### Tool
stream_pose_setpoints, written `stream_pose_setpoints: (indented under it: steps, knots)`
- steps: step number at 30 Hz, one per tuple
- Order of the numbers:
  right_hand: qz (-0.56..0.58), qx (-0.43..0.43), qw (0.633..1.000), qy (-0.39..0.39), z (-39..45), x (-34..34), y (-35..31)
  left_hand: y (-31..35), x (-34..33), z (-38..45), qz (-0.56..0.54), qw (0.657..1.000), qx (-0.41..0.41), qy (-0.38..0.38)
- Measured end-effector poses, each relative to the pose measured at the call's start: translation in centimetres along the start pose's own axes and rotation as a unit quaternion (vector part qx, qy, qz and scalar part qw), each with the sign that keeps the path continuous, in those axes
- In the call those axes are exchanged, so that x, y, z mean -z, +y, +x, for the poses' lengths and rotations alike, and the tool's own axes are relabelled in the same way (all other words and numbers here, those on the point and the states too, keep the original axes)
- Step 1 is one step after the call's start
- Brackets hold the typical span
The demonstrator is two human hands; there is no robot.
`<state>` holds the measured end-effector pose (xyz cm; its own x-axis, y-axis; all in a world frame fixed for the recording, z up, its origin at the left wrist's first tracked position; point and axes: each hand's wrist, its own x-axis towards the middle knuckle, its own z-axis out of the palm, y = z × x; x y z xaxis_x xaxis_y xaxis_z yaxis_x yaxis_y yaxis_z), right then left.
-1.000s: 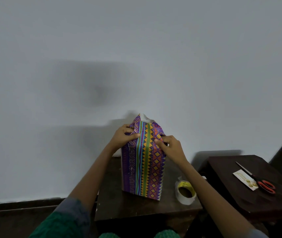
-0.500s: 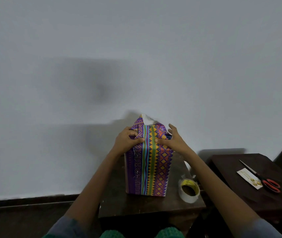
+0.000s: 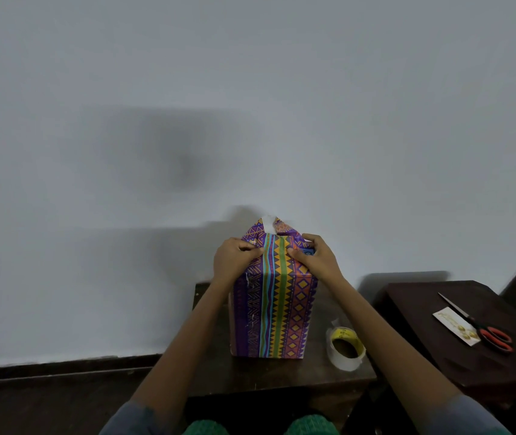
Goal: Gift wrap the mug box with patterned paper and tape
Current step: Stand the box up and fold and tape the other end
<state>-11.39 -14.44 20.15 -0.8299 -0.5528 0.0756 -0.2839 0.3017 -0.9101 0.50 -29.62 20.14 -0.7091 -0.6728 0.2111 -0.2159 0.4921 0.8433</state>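
Gripping wrapped box, tape roll lettering perhaps unreadable

Dark print on the tape roll (yellow core) is unreadable.

You work in dim, cool light, with the wall a flat grey that darkens toward the corners. A broad soft shadow with a darker core falls on that wall up and left of the box, and a second shadow lies on the wall behind the right table, so the light seems to reach you from behind. The picture is soft and slightly smeared, the dark floor keeps little detail, and the wide lens bends lines at the edges.
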Motion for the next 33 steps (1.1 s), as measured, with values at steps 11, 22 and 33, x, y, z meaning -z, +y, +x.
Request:
stream_pose_setpoints:
  steps: [11, 22, 33]
  knots:
    - [-0.015, 0.004, 1.000, -0.017, -0.8, 0.5, -0.3, 1.1, 1.2, 0.9, -0.023, 0.999, 0.039, -0.020]
    - [-0.025, 0.010, 1.000, -0.003, -0.7, 0.4, -0.4, 1.0, 1.1, 0.4, 0.071, 0.992, -0.050, 0.092]
    - [-0.001, 0.026, 1.000, 0.015, -1.6, 0.3, 0.1, 2.3, -0.2, -0.4, 0.048, 0.990, 0.131, 0.013]
